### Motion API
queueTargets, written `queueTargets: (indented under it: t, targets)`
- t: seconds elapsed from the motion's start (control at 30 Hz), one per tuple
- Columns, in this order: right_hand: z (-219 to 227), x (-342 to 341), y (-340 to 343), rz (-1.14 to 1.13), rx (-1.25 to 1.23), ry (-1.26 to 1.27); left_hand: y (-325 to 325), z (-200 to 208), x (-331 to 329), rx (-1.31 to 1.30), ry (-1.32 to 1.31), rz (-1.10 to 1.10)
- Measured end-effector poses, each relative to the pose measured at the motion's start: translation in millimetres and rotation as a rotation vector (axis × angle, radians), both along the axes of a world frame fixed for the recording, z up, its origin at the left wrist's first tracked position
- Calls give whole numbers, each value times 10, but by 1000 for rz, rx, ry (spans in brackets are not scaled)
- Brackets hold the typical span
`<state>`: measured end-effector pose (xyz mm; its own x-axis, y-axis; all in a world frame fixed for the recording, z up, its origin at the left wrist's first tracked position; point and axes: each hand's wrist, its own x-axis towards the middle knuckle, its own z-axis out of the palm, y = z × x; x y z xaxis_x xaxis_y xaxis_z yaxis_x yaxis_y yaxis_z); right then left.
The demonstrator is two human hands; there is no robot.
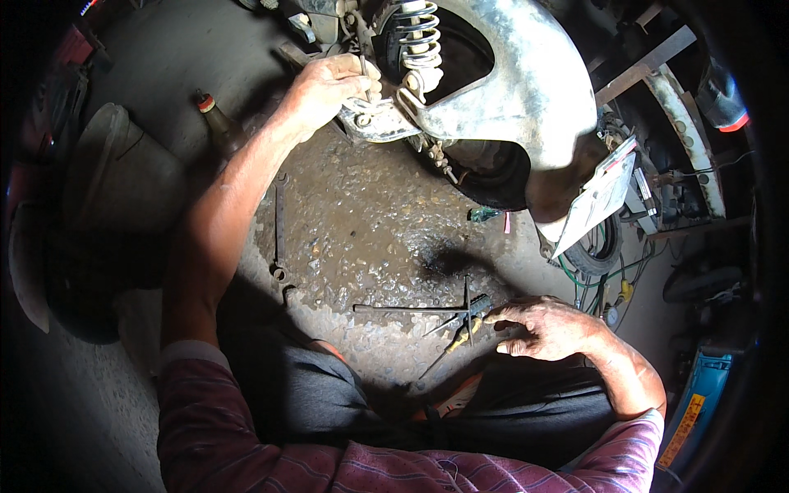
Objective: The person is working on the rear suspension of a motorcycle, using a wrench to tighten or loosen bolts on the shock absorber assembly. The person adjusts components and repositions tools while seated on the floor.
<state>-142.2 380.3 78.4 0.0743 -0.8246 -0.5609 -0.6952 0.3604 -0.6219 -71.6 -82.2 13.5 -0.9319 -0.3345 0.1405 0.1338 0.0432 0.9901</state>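
Observation:
At the upper left of the motorcycle, my left hand (335, 86) is closed, its fingers bent over a metal bracket (378, 123); a thin upright piece shows by the fingertips, too small to name. Beside it rises the coil spring shock absorber (419, 37), joined to the pale, scuffed rear fender (526, 86). My right hand (542, 329) hovers low on the right with thumb and index finger apart. Its index fingertip is close to a screwdriver (464, 337) with a yellowish handle. A T-handle wrench (403, 309) lies across that tool on the wet ground.
A long wrench (279, 230) lies on the ground at the left. Behind it stand a brown bottle (215, 122) and a large bucket (123, 164). To the right are a license plate (596, 197), a loose tire (604, 251), hoses and a blue case (699, 403).

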Motion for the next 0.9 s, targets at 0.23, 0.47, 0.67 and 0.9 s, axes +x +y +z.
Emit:
queueTargets:
  t: [0.23, 0.47, 0.67, 0.9]
  targets:
    - [-4, -1, -5, -18, 33, -32, 207, -36, 66, -218, 68, 109]
    - [-53, -17, 9, -30, 30, -53, 421, 52, 177, -698, 246, 236]
    - [-50, -20, 8, -15, 50, -24, 677, 56, 210, -1161, 365, 249]
    - [-48, -22, 13, -16, -1, -27, 695, 34, 307, -1320, 378, 234]
